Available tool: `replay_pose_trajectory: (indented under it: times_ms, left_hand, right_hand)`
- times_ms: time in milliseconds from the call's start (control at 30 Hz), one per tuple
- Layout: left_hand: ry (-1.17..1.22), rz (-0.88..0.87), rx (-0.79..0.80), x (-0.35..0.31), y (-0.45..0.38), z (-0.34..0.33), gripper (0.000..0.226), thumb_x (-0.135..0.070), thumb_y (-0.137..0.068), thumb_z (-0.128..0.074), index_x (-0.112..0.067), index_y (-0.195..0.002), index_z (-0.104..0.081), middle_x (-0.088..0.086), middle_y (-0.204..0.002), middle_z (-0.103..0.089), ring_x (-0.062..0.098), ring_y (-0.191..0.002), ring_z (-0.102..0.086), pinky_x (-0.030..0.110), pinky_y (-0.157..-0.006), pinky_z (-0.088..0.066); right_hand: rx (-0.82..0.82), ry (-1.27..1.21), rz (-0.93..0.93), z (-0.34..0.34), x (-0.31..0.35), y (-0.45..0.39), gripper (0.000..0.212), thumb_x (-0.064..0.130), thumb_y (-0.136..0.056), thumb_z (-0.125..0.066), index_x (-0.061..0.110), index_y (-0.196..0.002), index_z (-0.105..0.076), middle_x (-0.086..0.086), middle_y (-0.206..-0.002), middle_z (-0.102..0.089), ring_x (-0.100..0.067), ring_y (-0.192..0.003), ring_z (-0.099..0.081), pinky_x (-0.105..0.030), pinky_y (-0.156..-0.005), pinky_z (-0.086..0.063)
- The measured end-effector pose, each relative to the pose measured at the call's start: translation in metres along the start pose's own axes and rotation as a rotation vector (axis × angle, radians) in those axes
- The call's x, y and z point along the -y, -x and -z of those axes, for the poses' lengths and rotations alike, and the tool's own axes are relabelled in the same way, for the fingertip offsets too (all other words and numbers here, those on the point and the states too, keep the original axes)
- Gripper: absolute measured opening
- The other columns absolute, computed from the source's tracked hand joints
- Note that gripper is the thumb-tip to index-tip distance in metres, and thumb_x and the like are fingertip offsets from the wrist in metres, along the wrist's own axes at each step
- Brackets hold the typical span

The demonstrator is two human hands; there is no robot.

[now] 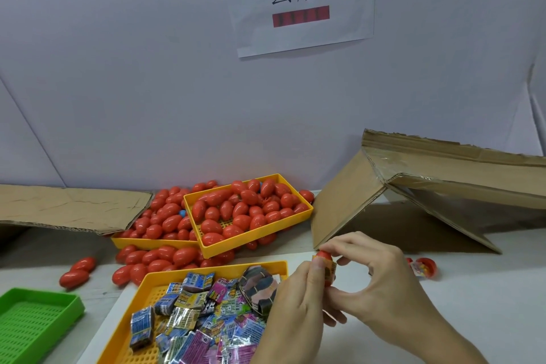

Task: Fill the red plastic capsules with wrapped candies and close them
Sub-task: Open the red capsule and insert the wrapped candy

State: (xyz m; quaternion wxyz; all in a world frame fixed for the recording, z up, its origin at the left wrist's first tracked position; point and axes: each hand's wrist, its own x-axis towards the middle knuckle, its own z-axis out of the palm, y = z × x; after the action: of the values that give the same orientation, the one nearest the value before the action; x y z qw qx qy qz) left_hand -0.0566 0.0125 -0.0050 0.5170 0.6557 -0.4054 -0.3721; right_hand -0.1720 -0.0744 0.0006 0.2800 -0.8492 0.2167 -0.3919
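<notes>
While red capsule shows wrapped candy inside, left hand and right hand both pinch it above surface's near edge.

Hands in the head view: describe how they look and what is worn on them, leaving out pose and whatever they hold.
Both the left hand and the right hand are bare: no gloves, rings, watch or bracelet show. No sleeve reaches into the picture; the forearms are uncovered as far as the frame edge. Fingernails are short and unpainted.
</notes>
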Motion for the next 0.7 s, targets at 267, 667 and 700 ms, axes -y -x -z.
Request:
replay_pose_trajectory:
  times_ms: [267,667,700]
  left_hand:
    - [0.509,0.078,0.037,-0.0026,-0.0008,0.0067,0.054,-0.037,-0.079,-0.062,0.003,-0.116,-0.058,0.029,-0.087,-0.071,0.031,-0.076,-0.072,0.034,-0.058,-0.056]
    - [0.58,0.045,0.061,-0.0032,0.0016,0.0121,0.065,-0.036,-0.075,-0.079,0.008,-0.119,-0.058,0.034,-0.097,-0.068,0.036,-0.088,-0.071,0.035,-0.063,-0.057]
    - [0.574,0.042,0.067,-0.0037,0.0015,0.0124,0.065,-0.036,-0.073,-0.076,0.007,-0.118,-0.059,0.034,-0.098,-0.068,0.036,-0.089,-0.072,0.035,-0.063,-0.057]
  right_hand:
    - [0.042,-0.137,-0.099,0.0041,-0.0008,-0.0001,0.046,0.047,-0.063,-0.081,0.029,-0.105,-0.073,0.019,-0.097,-0.069,-0.006,-0.103,-0.061,-0.021,-0.081,-0.055]
    - [0.049,-0.359,-0.142,0.0041,-0.0034,-0.001,0.049,0.053,-0.055,-0.08,0.037,-0.1,-0.072,0.017,-0.102,-0.071,-0.01,-0.105,-0.064,-0.02,-0.085,-0.055]
    - [0.049,-0.365,-0.143,0.0043,-0.0028,-0.0014,0.048,0.053,-0.055,-0.08,0.038,-0.1,-0.072,0.017,-0.102,-0.071,-0.009,-0.105,-0.064,-0.019,-0.084,-0.054]
